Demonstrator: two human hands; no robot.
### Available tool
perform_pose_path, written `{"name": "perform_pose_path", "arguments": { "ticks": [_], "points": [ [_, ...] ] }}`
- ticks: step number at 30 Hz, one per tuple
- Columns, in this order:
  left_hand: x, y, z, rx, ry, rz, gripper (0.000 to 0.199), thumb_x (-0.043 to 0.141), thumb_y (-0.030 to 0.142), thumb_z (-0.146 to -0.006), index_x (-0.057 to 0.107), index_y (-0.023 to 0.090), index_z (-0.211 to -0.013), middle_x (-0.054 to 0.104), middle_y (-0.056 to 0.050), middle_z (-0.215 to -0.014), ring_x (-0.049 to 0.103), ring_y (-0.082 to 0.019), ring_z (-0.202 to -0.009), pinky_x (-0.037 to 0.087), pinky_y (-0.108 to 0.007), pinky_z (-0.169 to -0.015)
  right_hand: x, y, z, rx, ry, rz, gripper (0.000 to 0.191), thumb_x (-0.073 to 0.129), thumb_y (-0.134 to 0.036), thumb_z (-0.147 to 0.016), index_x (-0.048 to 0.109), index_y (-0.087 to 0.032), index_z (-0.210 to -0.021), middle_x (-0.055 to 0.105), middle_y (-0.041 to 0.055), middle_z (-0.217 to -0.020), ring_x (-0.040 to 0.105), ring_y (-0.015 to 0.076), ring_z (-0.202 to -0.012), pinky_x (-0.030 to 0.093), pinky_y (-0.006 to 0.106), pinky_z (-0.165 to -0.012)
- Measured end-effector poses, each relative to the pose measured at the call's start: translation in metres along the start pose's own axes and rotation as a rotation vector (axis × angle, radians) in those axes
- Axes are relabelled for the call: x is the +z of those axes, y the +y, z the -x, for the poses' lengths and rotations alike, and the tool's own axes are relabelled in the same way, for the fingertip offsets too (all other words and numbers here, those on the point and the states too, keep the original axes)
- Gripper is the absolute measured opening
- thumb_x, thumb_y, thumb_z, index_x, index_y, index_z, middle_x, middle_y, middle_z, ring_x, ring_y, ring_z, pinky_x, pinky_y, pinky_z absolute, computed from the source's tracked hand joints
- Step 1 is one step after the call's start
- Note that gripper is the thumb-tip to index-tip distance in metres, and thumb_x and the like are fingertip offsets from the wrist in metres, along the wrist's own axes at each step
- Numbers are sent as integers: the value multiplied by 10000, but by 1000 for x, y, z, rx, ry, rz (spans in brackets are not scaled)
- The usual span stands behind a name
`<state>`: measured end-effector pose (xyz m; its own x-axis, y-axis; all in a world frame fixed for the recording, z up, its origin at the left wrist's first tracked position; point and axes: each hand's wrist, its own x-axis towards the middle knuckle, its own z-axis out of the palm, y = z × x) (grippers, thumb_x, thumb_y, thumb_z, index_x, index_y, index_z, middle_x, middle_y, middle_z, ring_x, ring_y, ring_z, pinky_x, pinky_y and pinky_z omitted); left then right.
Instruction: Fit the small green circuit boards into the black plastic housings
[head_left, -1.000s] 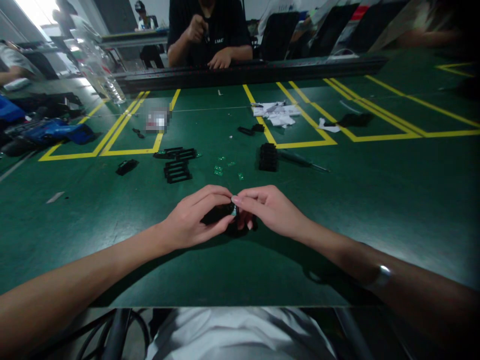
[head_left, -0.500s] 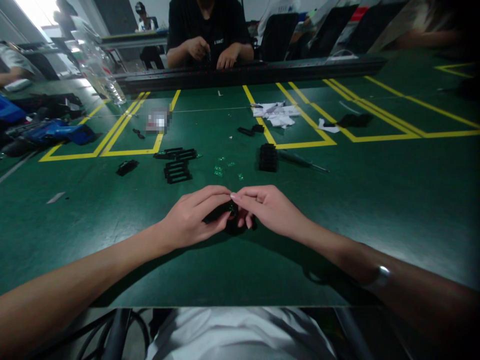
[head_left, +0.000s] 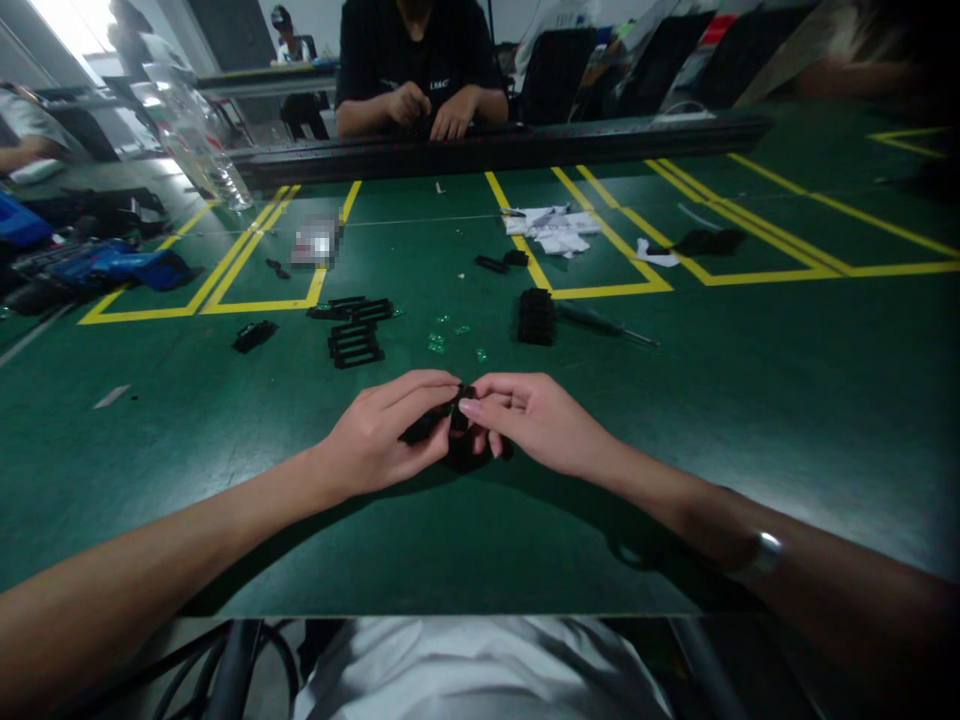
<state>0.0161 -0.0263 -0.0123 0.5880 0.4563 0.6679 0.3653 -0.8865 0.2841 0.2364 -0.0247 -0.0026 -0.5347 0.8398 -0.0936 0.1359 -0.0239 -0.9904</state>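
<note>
Blue, glossy, bulky item (head_left: 154,268), far L of the matte green tabletop (head_left: 225,420). Clear plastic bottle (head_left: 234,190) just R of it, upright-ish, ribbed. Next, nearer, a small blk chunk (head_left: 255,335), then flat blk slotted frames (head_left: 355,343), rectangular, overlapping. L hand (head_left: 386,430) bent, fingertips gripping a small blk part (head_left: 463,408); its exact shape mostly hidden. Thin shiny green bits (head_left: 436,342) scattered beyond. Part sits betw. both hands' fingertips, near table's front; can't tell if it touches the surface. R hand (head_left: 537,412) pinches same part, thumb on top. Past it: ridged blk block (head_left: 535,316), crumpled white paper (head_left: 559,228), slim metal-shaft screwdriver (head_left: 611,325).
</note>
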Motion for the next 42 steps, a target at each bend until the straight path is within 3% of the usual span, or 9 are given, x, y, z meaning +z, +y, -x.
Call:
{"name": "perform_pose_path", "arguments": {
  "ticks": [20, 42],
  "points": [
    [-1, 0, 0, 6, 14, 29, 366, 634, 92, -898, 600, 141, -1259, 685, -143, -1209, 673, -190, -1115, 594, -334, -953, -3, 2, 1, -29, -4, -101, 323, 571, -481, -976, 614, -167, -914, 657, 5, -739, 636, 105, -614, 490, 199, -526],
    [-2, 0, 2, 18, -16, -30, 310, 627, 128, -919, 619, 147, -1228, 694, -138, -1195, 697, -187, -1049, 618, -317, -888, -4, 2, 0, -2, -15, -77, 305, 580, -476, -971, 594, -172, -950, 660, -13, -679, 605, 90, -534, 432, 186, -463]
  ]
}}
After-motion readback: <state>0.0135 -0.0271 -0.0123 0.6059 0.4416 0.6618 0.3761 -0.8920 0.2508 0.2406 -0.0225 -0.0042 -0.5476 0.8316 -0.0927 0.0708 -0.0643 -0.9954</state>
